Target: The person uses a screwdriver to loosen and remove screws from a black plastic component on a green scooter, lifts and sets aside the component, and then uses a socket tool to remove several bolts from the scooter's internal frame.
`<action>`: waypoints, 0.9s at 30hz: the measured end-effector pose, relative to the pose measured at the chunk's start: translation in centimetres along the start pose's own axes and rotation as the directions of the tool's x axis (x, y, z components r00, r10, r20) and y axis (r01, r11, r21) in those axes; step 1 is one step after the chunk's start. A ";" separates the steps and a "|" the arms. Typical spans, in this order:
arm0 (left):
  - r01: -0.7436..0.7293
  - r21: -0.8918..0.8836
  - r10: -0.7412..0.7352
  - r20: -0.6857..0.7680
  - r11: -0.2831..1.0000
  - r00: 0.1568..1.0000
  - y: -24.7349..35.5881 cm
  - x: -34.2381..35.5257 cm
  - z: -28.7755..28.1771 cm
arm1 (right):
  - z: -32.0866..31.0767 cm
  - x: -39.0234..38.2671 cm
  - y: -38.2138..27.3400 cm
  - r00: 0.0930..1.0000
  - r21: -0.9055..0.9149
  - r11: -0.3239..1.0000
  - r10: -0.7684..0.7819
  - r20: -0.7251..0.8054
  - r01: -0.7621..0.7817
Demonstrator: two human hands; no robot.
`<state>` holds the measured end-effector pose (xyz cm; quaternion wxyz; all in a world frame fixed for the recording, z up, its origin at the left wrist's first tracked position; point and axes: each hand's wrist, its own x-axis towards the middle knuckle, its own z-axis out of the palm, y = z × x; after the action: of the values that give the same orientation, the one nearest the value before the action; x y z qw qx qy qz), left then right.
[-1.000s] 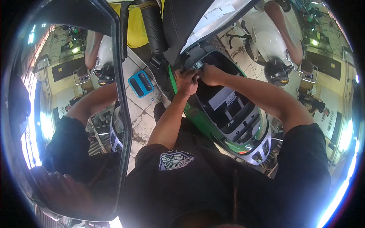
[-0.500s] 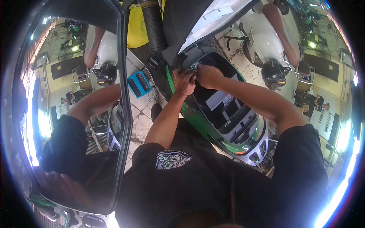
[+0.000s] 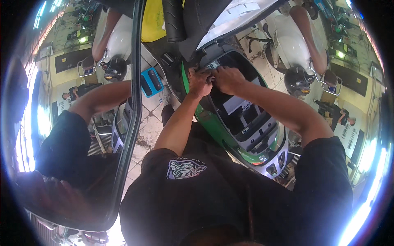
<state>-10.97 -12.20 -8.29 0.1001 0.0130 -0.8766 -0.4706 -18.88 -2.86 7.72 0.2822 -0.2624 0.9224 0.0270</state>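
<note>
A green scooter [image 3: 216, 133] stands before me with its black seat [image 3: 205, 16] tipped up over an open storage box [image 3: 242, 64]. Both my hands meet at the front left rim of this box. My left hand [image 3: 200, 83] is closed, fingers bent around a small dark piece whose kind I cannot make out. Right beside it, my right hand [image 3: 230, 80] pinches at the same spot with its fingertips; they hide what they grip. A pale label [image 3: 234, 105] shows on the box's inner wall.
Left of the scooter, a blue and black case [image 3: 152, 82] lies on the tiled floor. A yellow panel [image 3: 152, 24] and a black handle grip [image 3: 172, 24] are above it. To the right are a white scooter [image 3: 287, 41] and a dark helmet [image 3: 296, 80]. A black-rimmed reflecting panel [image 3: 134, 94] fills the left.
My view has shifted slightly. Both hands stay together at the box's rim; the right hand's fingers and wrist have turned a little.
</note>
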 end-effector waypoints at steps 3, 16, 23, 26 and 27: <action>0.016 -0.040 -0.017 -0.017 0.999 1.000 1.2 0.4 0.2 | -0.4 1.1 1.6 0.913 -0.165 0.932 -0.260 0.314 0.322; 0.027 0.024 -0.027 -0.023 0.999 0.999 0.3 0.4 0.1 | -0.7 1.8 0.1 0.956 -0.183 0.950 -0.216 0.200 0.253; -0.057 -0.080 0.055 -0.023 0.995 0.998 0.5 0.5 -0.1 | 2.3 3.0 2.4 0.856 -0.140 0.932 -0.237 0.460 0.333; -0.017 0.044 0.017 0.009 0.999 1.000 0.1 0.0 -0.6 | 0.1 -0.1 -0.4 0.932 -0.299 0.884 -0.356 0.071 0.360; -0.021 0.039 0.021 0.013 0.999 1.000 0.4 0.1 -0.4 | 0.2 0.5 0.5 0.920 -0.273 0.882 -0.342 0.192 0.385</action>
<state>-11.00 -12.34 -7.72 0.0994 0.0029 -0.8863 -0.4524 -19.39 -2.67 7.21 0.3014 -0.4688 0.8195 0.1336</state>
